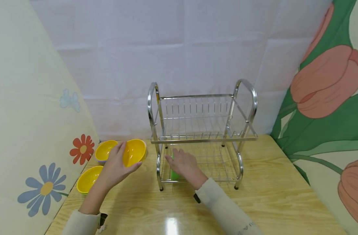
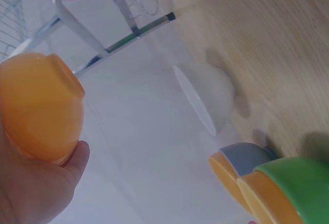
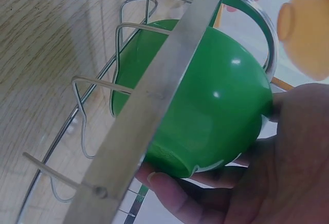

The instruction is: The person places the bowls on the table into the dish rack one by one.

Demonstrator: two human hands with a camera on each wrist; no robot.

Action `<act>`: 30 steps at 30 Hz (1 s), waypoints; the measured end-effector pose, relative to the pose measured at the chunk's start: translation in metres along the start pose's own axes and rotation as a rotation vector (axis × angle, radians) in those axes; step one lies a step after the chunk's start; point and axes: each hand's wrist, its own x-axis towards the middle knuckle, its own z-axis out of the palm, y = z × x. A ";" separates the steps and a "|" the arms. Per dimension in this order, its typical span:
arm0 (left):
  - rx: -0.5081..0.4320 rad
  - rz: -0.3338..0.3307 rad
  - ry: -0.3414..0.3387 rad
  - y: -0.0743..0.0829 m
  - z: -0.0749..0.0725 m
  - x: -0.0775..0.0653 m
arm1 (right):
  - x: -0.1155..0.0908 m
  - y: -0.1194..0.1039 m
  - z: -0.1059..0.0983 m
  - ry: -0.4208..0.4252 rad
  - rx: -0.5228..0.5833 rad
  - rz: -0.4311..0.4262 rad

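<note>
My left hand holds an orange bowl to the left of the rack, its rounded outside and foot ring facing the left wrist camera. Inside the lower tier of the metal dish rack, my right hand grips a green bowl. That bowl is tilted on its side against the wire prongs, with fingers around its foot and lower side. From above, the right hand hides most of it. Beyond the left hand, a white bowl stands on the table.
At the table's left side stand a bowl with a grey-blue outside and one with a green outside, both yellow inside. The rack's upper tier has upright wire dividers. A white cloth hangs behind, and printed panels flank the wooden table.
</note>
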 end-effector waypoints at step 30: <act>-0.076 0.164 0.014 0.068 0.016 -0.028 | -0.044 0.012 -0.042 0.143 0.454 -0.065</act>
